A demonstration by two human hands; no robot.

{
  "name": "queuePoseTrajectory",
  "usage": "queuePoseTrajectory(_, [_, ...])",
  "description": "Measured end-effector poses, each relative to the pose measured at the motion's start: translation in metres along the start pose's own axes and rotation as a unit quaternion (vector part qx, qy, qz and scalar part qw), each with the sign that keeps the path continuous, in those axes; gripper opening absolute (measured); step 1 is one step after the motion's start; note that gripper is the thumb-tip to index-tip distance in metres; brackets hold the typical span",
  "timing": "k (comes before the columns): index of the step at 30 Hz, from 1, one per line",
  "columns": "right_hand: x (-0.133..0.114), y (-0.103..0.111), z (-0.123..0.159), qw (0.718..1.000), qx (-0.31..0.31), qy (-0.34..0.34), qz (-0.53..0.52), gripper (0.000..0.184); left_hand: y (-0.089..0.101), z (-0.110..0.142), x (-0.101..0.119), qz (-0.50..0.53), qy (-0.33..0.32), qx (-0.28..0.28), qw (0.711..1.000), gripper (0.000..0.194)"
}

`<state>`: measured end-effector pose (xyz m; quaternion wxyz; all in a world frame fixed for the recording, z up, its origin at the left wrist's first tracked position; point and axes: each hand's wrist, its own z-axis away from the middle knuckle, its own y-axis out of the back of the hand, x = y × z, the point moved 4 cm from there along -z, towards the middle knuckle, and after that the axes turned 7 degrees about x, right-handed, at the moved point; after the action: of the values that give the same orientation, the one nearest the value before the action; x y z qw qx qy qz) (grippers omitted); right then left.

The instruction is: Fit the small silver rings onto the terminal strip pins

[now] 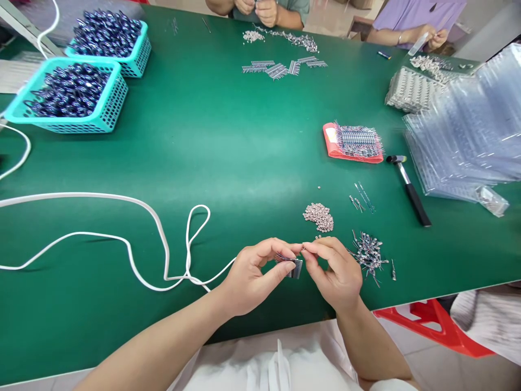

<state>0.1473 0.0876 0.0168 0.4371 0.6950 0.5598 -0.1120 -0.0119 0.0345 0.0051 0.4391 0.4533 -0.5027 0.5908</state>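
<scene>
Near the front edge of the green table (195, 146), my left hand (256, 277) grips a small dark strip (296, 268) with a row of fine wire-like teeth between thumb and fingers. My right hand (336, 271) pinches thumb and index finger together at the strip's upper end; a tiny piece seems to be between the fingertips, too small to name. The fingertips of both hands nearly touch. Just beyond them is a pile of small pinkish ring-like pieces (318, 217). Right of my right hand lies a heap of small metallic parts with thin leads (369, 252).
A hammer (411, 193) lies at right, beside stacked clear plastic trays (459, 141). Toothed strips sit on a red pad (354, 144). Turquoise baskets (118, 103) of dark blue parts stand far left. A white cable (163, 244) loops near my left arm. Two people work opposite.
</scene>
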Motion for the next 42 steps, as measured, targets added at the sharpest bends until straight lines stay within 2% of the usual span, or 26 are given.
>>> queuePoseTrajectory(8, [-0.001, 0.0, -0.001, 1.0, 0.006, -0.019, -0.021, 0.027, -0.001, -0.001, -0.006, 0.082, 0.061, 0.002, 0.995, 0.007])
queuePoseTrajectory(13, [-0.001, 0.001, -0.001, 0.996, -0.001, -0.072, -0.043, 0.021, -0.004, -0.002, -0.009, 0.157, 0.118, 0.014, 0.98, 0.011])
queuePoseTrajectory(17, [0.001, 0.001, 0.0, 0.992, -0.004, -0.102, -0.075, 0.02, -0.007, -0.003, -0.01, 0.168, 0.132, 0.031, 0.976, 0.014])
queuePoseTrajectory(23, [0.005, -0.001, 0.004, 0.979, -0.028, -0.153, -0.132, 0.018, -0.004, -0.004, -0.014, 0.131, 0.134, 0.068, 0.98, 0.014])
queuePoseTrajectory(32, [0.005, -0.004, 0.004, 0.976, -0.049, -0.163, -0.139, 0.018, -0.002, -0.001, -0.017, 0.03, 0.063, 0.089, 0.994, 0.012])
queuePoseTrajectory(38, [0.007, -0.003, 0.005, 0.975, -0.056, -0.181, -0.119, 0.014, -0.001, -0.001, -0.016, -0.01, 0.065, 0.101, 0.993, 0.022])
queuePoseTrajectory(42, [0.008, -0.003, 0.005, 0.971, -0.057, -0.193, -0.128, 0.014, 0.0, -0.002, -0.015, -0.022, 0.062, 0.1, 0.993, 0.02])
